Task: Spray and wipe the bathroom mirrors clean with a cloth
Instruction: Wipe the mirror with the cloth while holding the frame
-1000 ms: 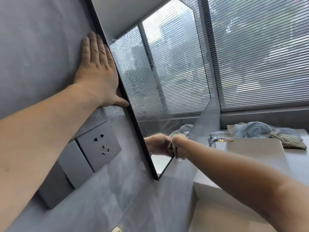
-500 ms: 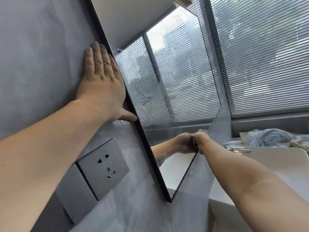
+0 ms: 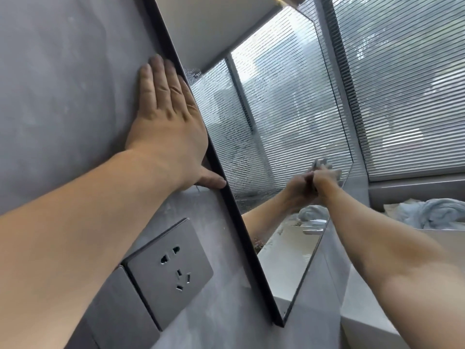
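**Q:** What is closest to the camera?

**A:** A bare forearm reaching up a grey wall, above a grey wall socket. The left hand lies flat on the wall with its fingers straight and together. Its thumb touches the mirror's black frame.

**Q:** And the mirror?

**A:** The mirror is fixed to the wall and seen at a steep angle. Spray droplets speckle its nearer half. At its far edge, the right hand is curled into a fist around a grey cloth, which it presses against the glass. A tuft of cloth shows above the knuckles.

**Q:** How would these things handle?

**A:** The cloth looks soft and light and bunches easily, so it is probably best gripped as a wad in the palm. The glass is rigid, probably slick where wet, and breakable. Firm, flat pressure seems safer than knocking the bare far edge.

**Q:** What lies beyond?

**A:** Window blinds, and below them a heap of pale blue cloths on the counter.

**Q:** What has changed from a second ago?

**A:** The right hand has travelled up the mirror's far edge from near the bottom corner. The left hand stays braced in the same spot.
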`<control>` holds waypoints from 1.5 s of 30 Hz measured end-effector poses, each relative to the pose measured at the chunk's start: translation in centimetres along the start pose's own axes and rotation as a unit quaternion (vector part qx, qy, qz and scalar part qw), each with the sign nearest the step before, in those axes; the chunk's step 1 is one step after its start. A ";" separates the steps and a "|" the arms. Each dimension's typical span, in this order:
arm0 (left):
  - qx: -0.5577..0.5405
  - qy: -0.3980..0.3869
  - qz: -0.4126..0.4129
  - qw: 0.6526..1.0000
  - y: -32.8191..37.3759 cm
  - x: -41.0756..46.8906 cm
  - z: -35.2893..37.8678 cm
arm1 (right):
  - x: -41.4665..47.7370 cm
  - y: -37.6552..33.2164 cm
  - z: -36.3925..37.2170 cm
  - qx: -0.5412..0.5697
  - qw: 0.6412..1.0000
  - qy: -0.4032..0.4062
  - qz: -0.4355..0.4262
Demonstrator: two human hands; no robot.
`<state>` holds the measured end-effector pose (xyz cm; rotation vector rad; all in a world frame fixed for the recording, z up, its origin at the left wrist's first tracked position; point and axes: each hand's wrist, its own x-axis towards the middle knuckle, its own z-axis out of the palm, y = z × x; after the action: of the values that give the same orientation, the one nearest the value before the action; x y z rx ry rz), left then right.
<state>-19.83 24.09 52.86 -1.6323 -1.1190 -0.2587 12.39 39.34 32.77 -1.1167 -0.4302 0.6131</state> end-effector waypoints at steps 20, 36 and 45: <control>-0.007 -0.011 -0.003 1.000 0.0 -0.1 -0.6 | -7.7 -4.4 2.2 -0.185 0.959 -0.093 -0.192; -0.017 -0.035 -0.008 0.999 -0.2 -0.3 -1.0 | -23.1 -12.7 4.2 -0.049 0.885 -0.296 -0.354; -0.036 -0.049 0.003 0.998 -0.6 -0.4 -2.3 | -23.2 -15.8 -0.3 0.119 0.921 -0.342 -0.144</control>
<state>-19.67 21.93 53.81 -1.7282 -1.1896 -0.2197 -1.33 19.25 46.85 -0.5603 -1.0729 0.7624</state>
